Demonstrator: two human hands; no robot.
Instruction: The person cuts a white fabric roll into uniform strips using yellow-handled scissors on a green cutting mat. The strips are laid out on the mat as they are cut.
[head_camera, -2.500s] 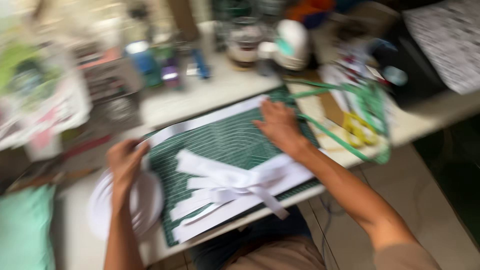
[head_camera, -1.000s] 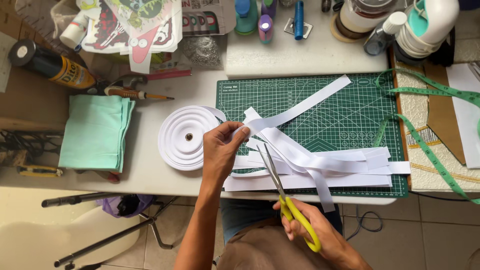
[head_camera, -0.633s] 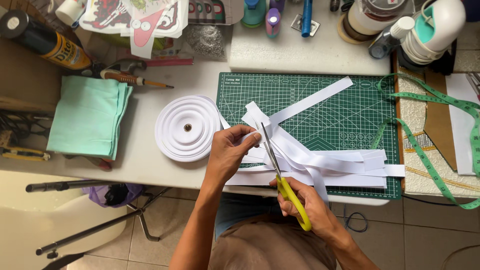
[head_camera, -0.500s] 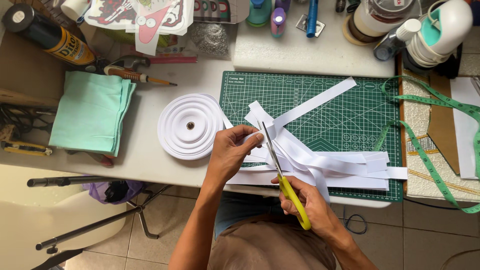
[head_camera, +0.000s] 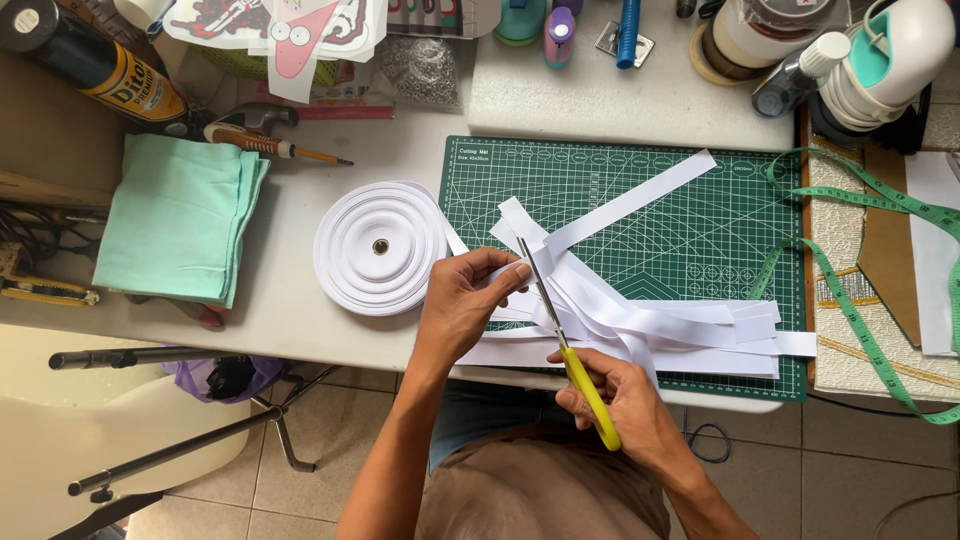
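Observation:
My left hand (head_camera: 465, 300) pinches the white ribbon (head_camera: 655, 320) where it comes off the white ribbon roll (head_camera: 378, 248). My right hand (head_camera: 612, 392) grips yellow-handled scissors (head_camera: 558, 335), whose blades point up and cross the ribbon just right of my left fingertips. Several cut white strips lie piled on the green cutting mat (head_camera: 700, 225); one strip (head_camera: 630, 200) runs diagonally toward the mat's upper right.
A folded mint cloth (head_camera: 180, 218) lies at the left, a screwdriver (head_camera: 270, 148) above it. A green tape measure (head_camera: 860, 290) loops at the right. Bottles, tape rolls and a spray can (head_camera: 85, 60) line the back. A chair (head_camera: 120, 430) stands below left.
The view settled from a blurred glance to looking straight down. My right hand picked up the scissors and brought the blades onto the ribbon that my left hand holds.

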